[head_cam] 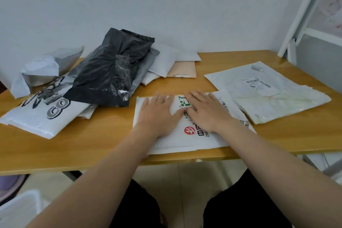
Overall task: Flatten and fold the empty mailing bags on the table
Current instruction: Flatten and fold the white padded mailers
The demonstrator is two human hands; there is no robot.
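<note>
Both forearms reach out from the near edge of the frame, over dark-clothed knees, and I see the two hands lying palm down with fingers straight on a white mailing bag (185, 140). My left hand (157, 114) presses its left half, my right hand (207, 111) its right half; the thumbs nearly meet in the middle, over green lettering. This bag lies flat at the near edge of the worktop (103, 135), with a red round logo showing between the wrists and a barcode label near its right side.

To the right, overlapping its far right corner, lies a larger white bag (268, 90), flattened but wrinkled, bearing a shipping label.

Far left sits an untidy heap. A crumpled black bag (111, 72) lies on top, leaning toward the wall. Under its left side is a white bag with bold grey and black print (46, 114), and behind that a torn white and silver bag (42, 70), puffed open. Right of the black one, white padded envelopes (164, 63) overlap a pale pink envelope (185, 70).

A white metal frame (303, 15) stands at the far right.
</note>
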